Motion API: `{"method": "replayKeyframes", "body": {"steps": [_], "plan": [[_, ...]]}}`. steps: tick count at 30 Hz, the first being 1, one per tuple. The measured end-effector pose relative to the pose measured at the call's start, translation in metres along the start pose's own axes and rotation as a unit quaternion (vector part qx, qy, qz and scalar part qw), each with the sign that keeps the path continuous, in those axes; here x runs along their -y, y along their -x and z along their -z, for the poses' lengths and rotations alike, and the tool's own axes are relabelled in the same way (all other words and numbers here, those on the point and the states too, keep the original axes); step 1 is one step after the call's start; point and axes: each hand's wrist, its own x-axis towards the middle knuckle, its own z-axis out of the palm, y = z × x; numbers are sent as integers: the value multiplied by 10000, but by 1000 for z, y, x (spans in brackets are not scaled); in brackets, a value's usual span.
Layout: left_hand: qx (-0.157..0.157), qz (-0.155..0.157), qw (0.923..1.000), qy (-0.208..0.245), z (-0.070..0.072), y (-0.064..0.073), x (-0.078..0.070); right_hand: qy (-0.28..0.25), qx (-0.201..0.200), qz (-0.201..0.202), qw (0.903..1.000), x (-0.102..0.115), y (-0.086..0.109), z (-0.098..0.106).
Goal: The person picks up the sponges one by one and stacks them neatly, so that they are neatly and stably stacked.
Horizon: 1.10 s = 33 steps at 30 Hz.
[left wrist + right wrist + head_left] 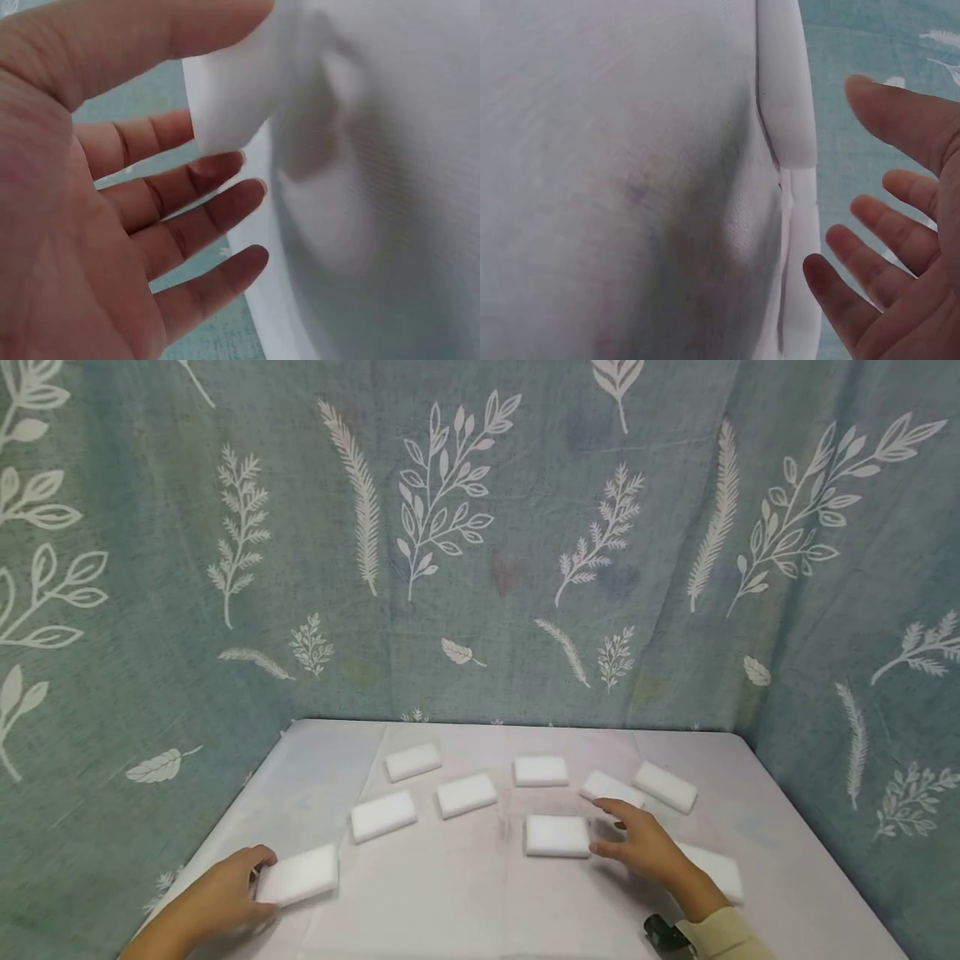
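At the table's front left, my left hand pinches a white rectangular sponge-like block by its left end. In the left wrist view the thumb lies over the block, forefinger and middle finger meet its other side, and the remaining fingers of the left hand are spread. Right of centre, my right hand hovers with thumb and fingers apart, beside the right end of another white block. The right wrist view shows the right hand holding nothing, a gap between it and a white block.
Several similar blocks lie about the pale table: two at back left and left, others near the middle and back. Three are around the right hand, one partly behind the wrist. Leaf-patterned cloth encloses the table.
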Motion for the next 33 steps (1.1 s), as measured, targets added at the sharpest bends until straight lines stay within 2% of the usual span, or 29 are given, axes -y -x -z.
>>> {"method": "replayKeyframes", "body": {"steps": [5, 9, 11, 17, 22, 27, 33], "plan": [[-439, -322, 9985, -74, 0, -2, -8, -55, 87, -17, 9999, -1, -6, -2], [-858, -560, 9946, -137, -4, -9, -17, 54, 104, 150, 9998, 0, -10, -2], [-932, -655, 9935, -71, -6, -13, -22, 155, 102, 226, 9996, 1, -12, -2], [-832, -690, 9938, 272, -11, -26, -41, 356, 116, 374, 9986, -3, -17, -8], [-723, -733, 9940, 376, -18, -39, -59, 407, 80, 397, 9984, -4, -18, -14], [-534, -1058, 9923, 371, -26, -53, -77, 195, 82, 367, 9991, -1, -16, -18], [-452, -1400, 9884, 369, -26, -63, -93, 32, 240, 830, 9963, 3, -14, -26]]}}
